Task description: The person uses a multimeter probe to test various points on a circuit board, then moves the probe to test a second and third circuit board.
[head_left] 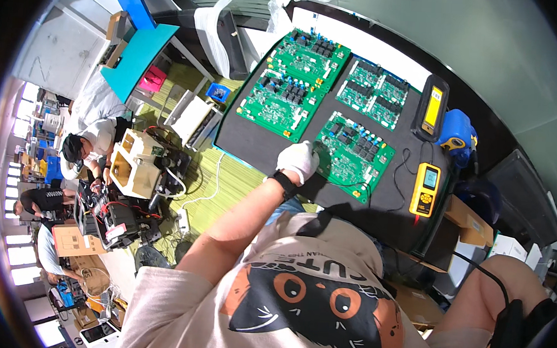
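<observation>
Circuit board (354,154) edge under gloved left hand (298,160), grip unclear; yellow multimeter (425,189) beside; right hand unseen.

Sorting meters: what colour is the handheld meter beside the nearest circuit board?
Yellow handheld meter, grey screen; head view.

1. Black work mat (255,141): a bare strip along its near left edge, open to a hand.
2. Green circuit board nearest the person (354,154): fills the mat's middle; the white-gloved left hand (298,160) rests at its left edge.
3. Two larger green circuit board panels (294,79) and (378,94): they crowd the far side, with only narrow gaps between.
4. Yellow handheld multimeter (425,189) with black leads: blocks the right edge.
5. Blue soldering station (456,137): closes the far right corner.
</observation>
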`<state>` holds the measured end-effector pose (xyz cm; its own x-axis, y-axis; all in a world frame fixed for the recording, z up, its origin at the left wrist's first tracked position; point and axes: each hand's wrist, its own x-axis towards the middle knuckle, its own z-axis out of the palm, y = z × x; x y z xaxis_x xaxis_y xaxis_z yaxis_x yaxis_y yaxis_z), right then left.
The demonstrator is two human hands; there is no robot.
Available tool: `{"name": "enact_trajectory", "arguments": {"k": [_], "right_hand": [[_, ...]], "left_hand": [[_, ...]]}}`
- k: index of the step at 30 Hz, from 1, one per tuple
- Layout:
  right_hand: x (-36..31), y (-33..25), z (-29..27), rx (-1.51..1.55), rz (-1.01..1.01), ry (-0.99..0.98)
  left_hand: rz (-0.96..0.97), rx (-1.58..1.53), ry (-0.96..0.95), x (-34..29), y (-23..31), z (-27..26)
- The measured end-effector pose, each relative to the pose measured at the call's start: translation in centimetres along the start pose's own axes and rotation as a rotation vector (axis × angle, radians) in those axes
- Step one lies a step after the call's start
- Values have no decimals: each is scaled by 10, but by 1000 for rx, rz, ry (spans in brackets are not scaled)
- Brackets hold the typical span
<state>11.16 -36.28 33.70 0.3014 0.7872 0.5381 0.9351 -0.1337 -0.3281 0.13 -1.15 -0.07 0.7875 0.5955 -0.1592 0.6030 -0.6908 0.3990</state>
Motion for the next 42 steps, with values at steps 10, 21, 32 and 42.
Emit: {"name": "enact_trajectory", "arguments": {"k": [10, 21, 32, 42], "right_hand": [[8, 2, 17, 217, 163, 93], [-41, 86, 234, -95, 418, -347], [-108, 108, 316, -63, 674, -554], [-94, 108, 319, -121, 771, -627]], "left_hand": [[-7, 30, -46, 2, 1, 1], [5, -28, 6, 1, -3, 8], [-17, -59, -23, -2, -3, 2], [51, -290, 207, -15, -1, -13]]}}
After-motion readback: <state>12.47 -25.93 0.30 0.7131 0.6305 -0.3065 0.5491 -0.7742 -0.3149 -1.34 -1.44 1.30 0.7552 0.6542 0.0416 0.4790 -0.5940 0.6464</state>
